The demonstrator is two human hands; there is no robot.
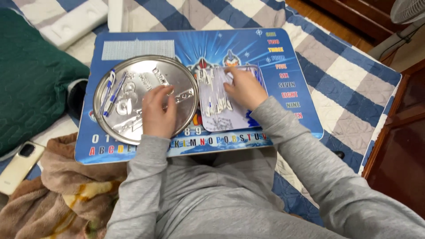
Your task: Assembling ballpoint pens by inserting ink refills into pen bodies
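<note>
Our left hand (158, 111) rests curled on the tray (133, 132) at centre, holding nothing we can make out. Our right hand (243, 87), fingers spread, presses the pens (217, 95) right of it. They look light, stiff and slippery; we judge it best to pinch one mid-barrel.

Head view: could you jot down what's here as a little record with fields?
Surface: blue lap desk on a checked blanket
Left hand: resting on the round metal tray
Right hand: on the clear bag of pens
On tray: two blue-and-white pens
Nearby: phone, green cushion
</note>
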